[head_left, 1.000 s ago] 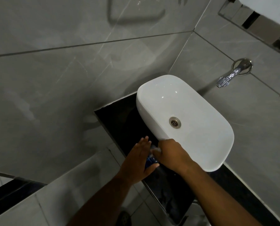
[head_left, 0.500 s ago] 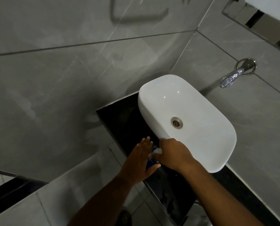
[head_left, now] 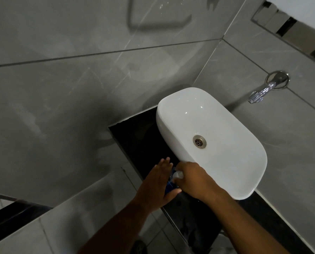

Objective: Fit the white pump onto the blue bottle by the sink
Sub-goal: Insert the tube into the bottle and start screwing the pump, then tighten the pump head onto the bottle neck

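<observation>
The blue bottle (head_left: 169,184) stands on the black counter (head_left: 140,136) just left of the white sink (head_left: 226,158), mostly hidden between my hands. My left hand (head_left: 157,184) wraps its side, thumb in front, fingers stretched along the far side. The white pump (head_left: 177,174) shows as a small white piece above the bottle's top. My right hand (head_left: 195,180) covers it from the right and is shut on it. Whether the pump sits in the neck is hidden.
A chrome tap (head_left: 263,90) sticks out of the grey tiled wall right of the sink. The drain (head_left: 199,141) lies in the middle of the basin. The counter's front edge runs diagonally below my hands, with tiled floor under it.
My right hand has shifted slightly, and more of the white pump shows between the hands. The left hand keeps its hold on the bottle. The camera has drifted a little.
</observation>
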